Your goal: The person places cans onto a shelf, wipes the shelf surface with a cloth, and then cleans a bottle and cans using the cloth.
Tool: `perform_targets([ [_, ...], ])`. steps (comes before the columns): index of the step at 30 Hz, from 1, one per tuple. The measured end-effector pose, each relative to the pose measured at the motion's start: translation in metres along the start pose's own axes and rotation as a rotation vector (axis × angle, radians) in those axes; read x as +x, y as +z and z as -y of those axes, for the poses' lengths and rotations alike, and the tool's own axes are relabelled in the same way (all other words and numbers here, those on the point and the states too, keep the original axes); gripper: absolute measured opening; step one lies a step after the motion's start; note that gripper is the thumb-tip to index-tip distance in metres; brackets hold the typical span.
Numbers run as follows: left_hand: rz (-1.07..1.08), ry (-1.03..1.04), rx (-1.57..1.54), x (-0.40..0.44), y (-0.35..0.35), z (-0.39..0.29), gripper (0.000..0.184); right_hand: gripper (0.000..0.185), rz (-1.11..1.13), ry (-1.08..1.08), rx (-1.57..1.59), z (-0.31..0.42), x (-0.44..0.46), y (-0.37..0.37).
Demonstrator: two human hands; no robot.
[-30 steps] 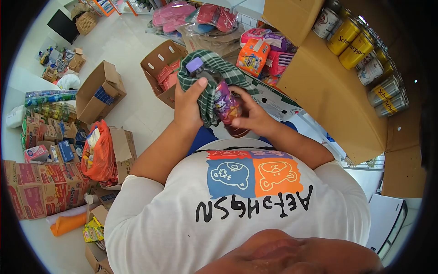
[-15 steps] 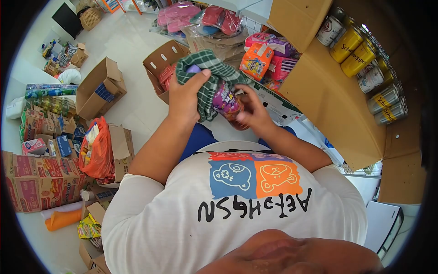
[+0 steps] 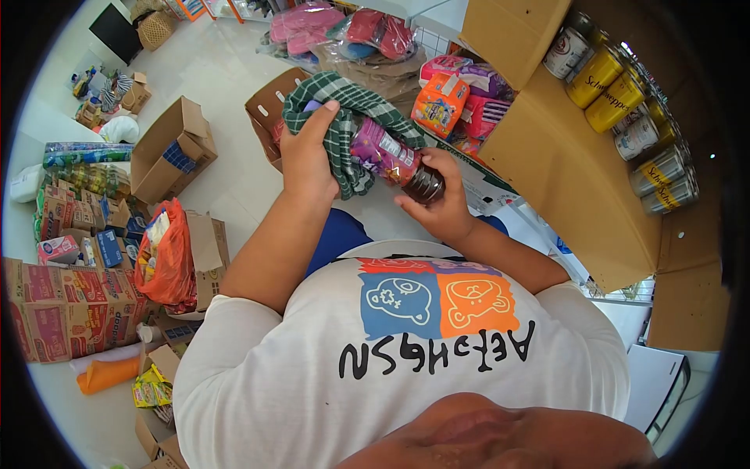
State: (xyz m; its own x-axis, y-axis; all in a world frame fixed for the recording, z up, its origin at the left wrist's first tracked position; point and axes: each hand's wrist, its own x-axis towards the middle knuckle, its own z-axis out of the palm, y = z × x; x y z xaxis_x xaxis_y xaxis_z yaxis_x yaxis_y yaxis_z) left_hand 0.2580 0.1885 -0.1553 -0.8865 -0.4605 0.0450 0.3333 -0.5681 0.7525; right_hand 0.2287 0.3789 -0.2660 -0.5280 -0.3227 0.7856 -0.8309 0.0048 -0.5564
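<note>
A bottle (image 3: 383, 152) of dark drink with a purple label lies tilted between my hands, above the floor. My left hand (image 3: 310, 160) is closed around a green checked cloth (image 3: 348, 94) wrapped over the bottle's upper end; a bit of purple, perhaps the cap, peeks out by the thumb. At the bottle's dark base, my right hand (image 3: 447, 195) grips with thumb and fingers on either side. Cloth folds run along the far side of the bottle and hang below my left hand.
Just beyond my hands stands an open cardboard box (image 3: 269, 98) with red items. Drink cans (image 3: 617, 94) stand in a large carton (image 3: 570, 172) at right. Orange and pink packs (image 3: 439, 105) lie ahead. Boxes and a red plastic bag (image 3: 168, 254) fill the left side.
The bottle has swung to a flatter tilt, showing more label and its dark base. My right hand has moved from the bottle's side to its base; the cloth has shifted slightly left.
</note>
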Motion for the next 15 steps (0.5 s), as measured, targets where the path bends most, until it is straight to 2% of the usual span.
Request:
perform_targets([
  [2,0.041,0.02,0.009,0.0,-0.003,-0.003,0.026,0.069,0.077,0.286,0.668,0.0,-0.003,-0.001],
  [3,0.084,0.04,0.019,0.0,-0.004,-0.004,0.025,0.069,0.083,0.286,0.669,0.006,0.005,-0.005],
  [5,0.124,0.049,0.03,0.0,-0.009,-0.005,0.03,0.072,0.127,1.049,1.575,0.018,0.024,-0.014],
  [6,0.171,0.054,0.043,0.0,-0.01,-0.006,0.034,0.072,0.131,1.05,1.576,0.017,0.024,-0.013],
  [11,0.102,0.088,0.07,0.004,-0.01,0.001,0.034,0.058,0.15,0.797,0.786,0.015,0.02,-0.009],
  [12,0.05,0.083,0.078,0.006,-0.012,0.004,0.034,0.058,0.152,0.798,0.786,0.015,0.021,-0.007],
  [14,0.042,0.087,0.069,0.007,-0.014,0.008,0.034,0.059,0.134,-0.007,-0.09,0.018,0.027,-0.002],
  [15,0.034,0.091,0.061,0.007,-0.013,0.009,0.034,0.068,0.12,0.004,-0.089,0.014,0.02,0.001],
])
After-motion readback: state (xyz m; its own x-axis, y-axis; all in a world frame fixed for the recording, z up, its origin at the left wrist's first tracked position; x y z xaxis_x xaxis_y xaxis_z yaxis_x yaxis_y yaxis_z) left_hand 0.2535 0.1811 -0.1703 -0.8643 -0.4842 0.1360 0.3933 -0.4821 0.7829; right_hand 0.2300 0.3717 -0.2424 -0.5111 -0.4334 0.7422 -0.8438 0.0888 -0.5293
